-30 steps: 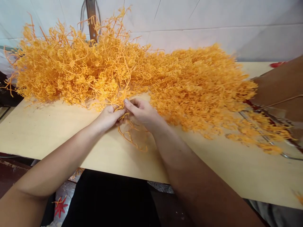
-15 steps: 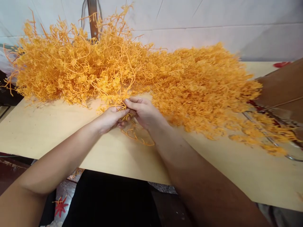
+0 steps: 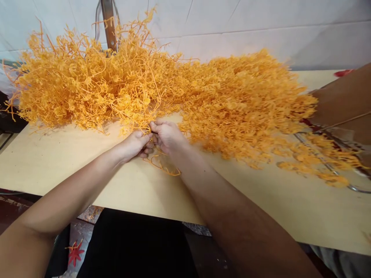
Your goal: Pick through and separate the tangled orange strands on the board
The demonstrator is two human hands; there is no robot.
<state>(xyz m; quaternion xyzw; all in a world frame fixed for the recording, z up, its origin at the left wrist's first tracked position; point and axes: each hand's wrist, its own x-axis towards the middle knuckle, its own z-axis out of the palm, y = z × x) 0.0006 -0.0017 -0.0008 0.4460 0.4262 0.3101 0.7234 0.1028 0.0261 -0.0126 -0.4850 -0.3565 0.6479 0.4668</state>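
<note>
My left hand (image 3: 136,145) and my right hand (image 3: 165,135) meet over the pale table, in front of a large heap of orange-yellow plastic sprigs (image 3: 87,85). Both are closed, fingertips pinching thin orange strands between them. A loose orange strand (image 3: 166,171) hangs in a curve below the fingers. To the right of my hands lies a second, denser pile of orange sprigs (image 3: 240,108). The small parts held between the fingertips are largely hidden.
The table (image 3: 127,185) runs across the view to a tiled wall. A brown cardboard piece (image 3: 344,104) and a metal rod (image 3: 319,156) are at the right. A brown upright bar (image 3: 109,27) stands behind the heap. A red star-shaped piece (image 3: 75,253) lies below.
The whole view has shifted slightly, so things appear a little further left. My hands keep their pinch on the strands, with the right fingers slightly changed in pose.
</note>
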